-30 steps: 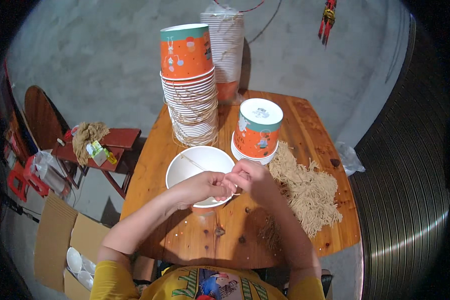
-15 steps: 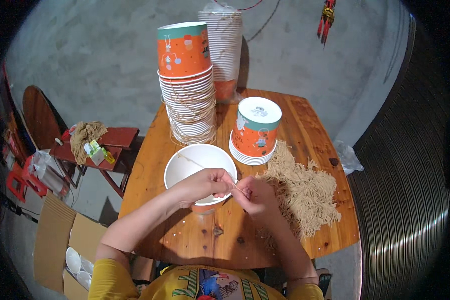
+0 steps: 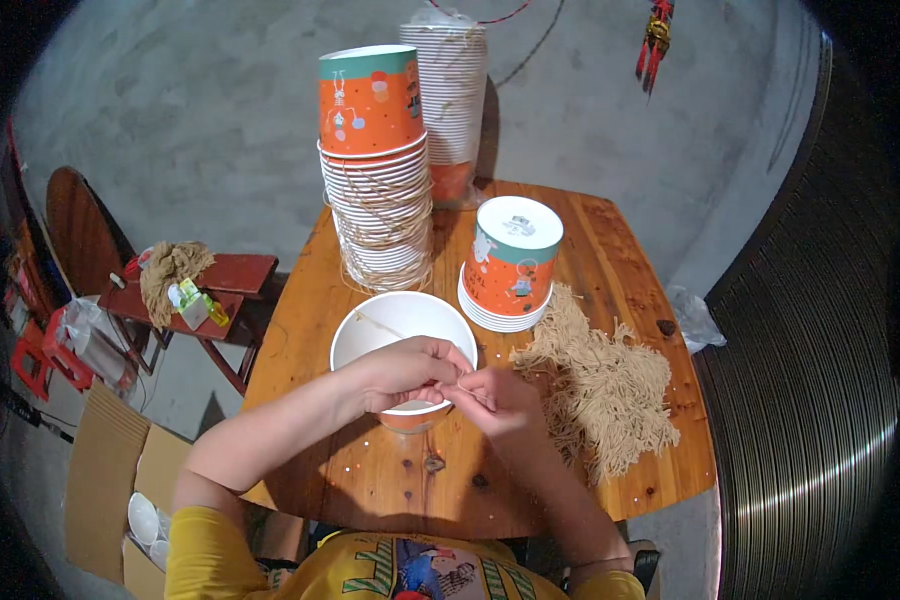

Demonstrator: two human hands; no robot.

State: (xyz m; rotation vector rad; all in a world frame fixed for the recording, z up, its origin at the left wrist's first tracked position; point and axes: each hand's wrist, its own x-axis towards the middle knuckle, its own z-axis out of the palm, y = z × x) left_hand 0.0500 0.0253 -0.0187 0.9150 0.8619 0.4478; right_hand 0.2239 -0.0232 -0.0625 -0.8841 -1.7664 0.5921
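An upright paper bucket [image 3: 355,338], white inside and orange outside, stands near the middle of the wooden table. Over its near right rim my left hand [image 3: 415,375] and my right hand [image 3: 497,400] meet, fingers pinched together on a thin tan string [image 3: 378,325]. Part of the string trails across the bucket's inside; the rest is hidden by my fingers. To the right of my right hand lies a heap of tan strings [image 3: 610,390]. Behind it a short stack of upside-down orange buckets [image 3: 515,275] rests on the table.
A tall stack of nested buckets [image 3: 375,200] with strings draped round it stands at the back left, before a bagged stack [image 3: 450,90]. A red bench [image 3: 245,275] and an open cardboard box [image 3: 105,485] are on the left. A ribbed dark shutter [image 3: 810,400] is at right.
My hands have drawn closer together, the right fingers now touching the left ones over the bucket rim. The bucket and stacks appear the same apart from a slight shift of view.
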